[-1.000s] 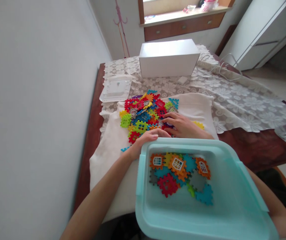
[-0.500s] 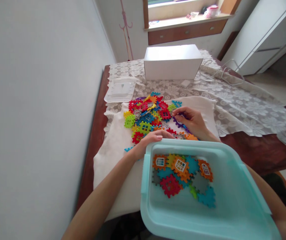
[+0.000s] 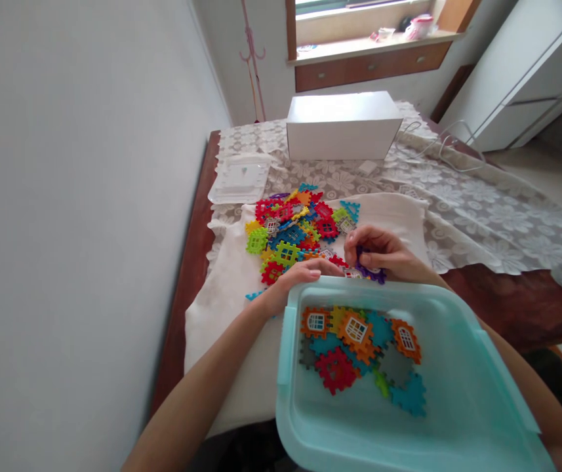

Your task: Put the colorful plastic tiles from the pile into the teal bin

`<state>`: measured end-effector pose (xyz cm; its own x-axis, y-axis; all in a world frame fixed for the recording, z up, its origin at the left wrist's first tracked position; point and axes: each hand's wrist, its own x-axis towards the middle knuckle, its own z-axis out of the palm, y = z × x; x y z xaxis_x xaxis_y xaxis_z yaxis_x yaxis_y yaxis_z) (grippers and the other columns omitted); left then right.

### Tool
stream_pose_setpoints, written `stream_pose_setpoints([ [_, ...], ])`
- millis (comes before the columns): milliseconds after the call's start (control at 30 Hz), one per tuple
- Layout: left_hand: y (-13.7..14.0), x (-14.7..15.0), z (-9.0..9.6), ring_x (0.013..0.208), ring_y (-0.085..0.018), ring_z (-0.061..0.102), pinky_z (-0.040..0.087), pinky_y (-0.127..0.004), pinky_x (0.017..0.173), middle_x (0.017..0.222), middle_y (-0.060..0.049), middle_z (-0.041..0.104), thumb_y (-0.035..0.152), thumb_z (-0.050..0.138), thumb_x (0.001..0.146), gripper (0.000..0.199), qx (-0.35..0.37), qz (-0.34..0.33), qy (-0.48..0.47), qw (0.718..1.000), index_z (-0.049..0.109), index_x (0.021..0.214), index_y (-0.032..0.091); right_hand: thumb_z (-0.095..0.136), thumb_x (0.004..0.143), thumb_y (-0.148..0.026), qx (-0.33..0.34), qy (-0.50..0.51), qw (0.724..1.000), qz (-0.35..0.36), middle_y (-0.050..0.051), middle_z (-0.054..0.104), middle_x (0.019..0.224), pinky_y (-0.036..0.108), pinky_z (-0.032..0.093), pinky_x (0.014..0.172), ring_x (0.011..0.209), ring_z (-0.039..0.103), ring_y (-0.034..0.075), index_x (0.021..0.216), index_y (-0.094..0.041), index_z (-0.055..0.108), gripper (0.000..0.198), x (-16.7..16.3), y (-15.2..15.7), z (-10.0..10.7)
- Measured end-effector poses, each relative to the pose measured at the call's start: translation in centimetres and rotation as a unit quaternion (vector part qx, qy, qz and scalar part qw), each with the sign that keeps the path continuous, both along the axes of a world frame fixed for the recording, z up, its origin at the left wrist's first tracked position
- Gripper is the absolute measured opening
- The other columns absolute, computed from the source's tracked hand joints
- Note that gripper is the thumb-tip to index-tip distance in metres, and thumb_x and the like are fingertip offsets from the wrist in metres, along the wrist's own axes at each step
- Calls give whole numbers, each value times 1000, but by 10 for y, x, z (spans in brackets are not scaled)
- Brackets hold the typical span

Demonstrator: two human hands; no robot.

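Observation:
A turquoise plastic bin point(image 3: 462, 393) tilts towards me in the foreground. Inside lie several interlocking building pieces, among them an orange window piece point(image 3: 356, 328), a red piece point(image 3: 336, 370) and a blue one point(image 3: 408, 394). My left hand point(image 3: 298, 278) holds the bin's far left rim, its fingers reaching along the outside. Just beyond the rim, my right hand point(image 3: 383, 252) pinches a purple building piece point(image 3: 373, 272), partly covered by the fingers. A heap of colourful building pieces point(image 3: 288, 233) spreads over a white cloth point(image 3: 226, 328) past my hands.
A white box point(image 3: 342, 134) stands at the back of the table on a lace tablecloth point(image 3: 462, 216). To its left lies a clear plastic lid point(image 3: 240, 180). A cable point(image 3: 458, 147) trails at the back right. The wall point(image 3: 88, 196) runs close along the left.
My right hand has drawn the purple building piece from beside the heap towards the bin's far rim. My left hand stays at the rim. The view has shifted slightly.

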<state>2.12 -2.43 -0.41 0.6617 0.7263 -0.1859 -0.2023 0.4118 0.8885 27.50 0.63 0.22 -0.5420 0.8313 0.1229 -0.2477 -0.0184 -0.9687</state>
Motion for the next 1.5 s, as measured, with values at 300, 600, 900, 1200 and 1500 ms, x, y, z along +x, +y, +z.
stream_pose_setpoints([
  [300, -1, -1, 0, 94, -24, 64, 46, -31, 83, 107, -11, 75, 50, 70, 80, 48, -6, -5, 0, 1000, 80, 110, 14, 90, 87, -36, -20, 58, 997, 41, 0, 75, 87, 25, 55, 56, 69, 70, 15, 108, -28, 74, 27, 3, -6, 13],
  [600, 0, -1, -4, 91, -22, 62, 45, -30, 85, 103, -8, 73, 48, 76, 76, 46, -31, 19, -8, 999, 78, 107, 16, 83, 93, -41, -46, 82, 967, 235, 6, 84, 102, 48, 62, 103, 108, 81, 28, 123, -27, 76, 34, 7, -7, 12],
  [900, -1, -1, 0, 92, -25, 66, 48, -32, 84, 104, -12, 75, 52, 70, 79, 51, -8, -9, 2, 1000, 79, 111, 13, 73, 98, -44, 149, -183, 957, -170, 8, 78, 121, 50, 58, 110, 117, 74, 28, 117, -27, 76, 25, -13, 12, -11],
  [1200, 2, -2, -5, 101, -26, 65, 49, -33, 89, 111, -12, 75, 51, 69, 81, 49, 15, -9, 4, 1000, 80, 112, 14, 68, 102, -35, 383, -387, 833, -100, 13, 76, 133, 60, 51, 117, 133, 66, 35, 125, -26, 77, 26, -17, 23, -41],
  [1500, 2, -1, -5, 100, -26, 65, 48, -33, 89, 110, -12, 75, 51, 69, 81, 50, 10, -15, 2, 1000, 80, 113, 14, 69, 100, -34, 351, -430, 814, -171, 16, 56, 162, 63, 41, 128, 153, 49, 38, 149, -24, 64, 50, -15, 23, -50],
])
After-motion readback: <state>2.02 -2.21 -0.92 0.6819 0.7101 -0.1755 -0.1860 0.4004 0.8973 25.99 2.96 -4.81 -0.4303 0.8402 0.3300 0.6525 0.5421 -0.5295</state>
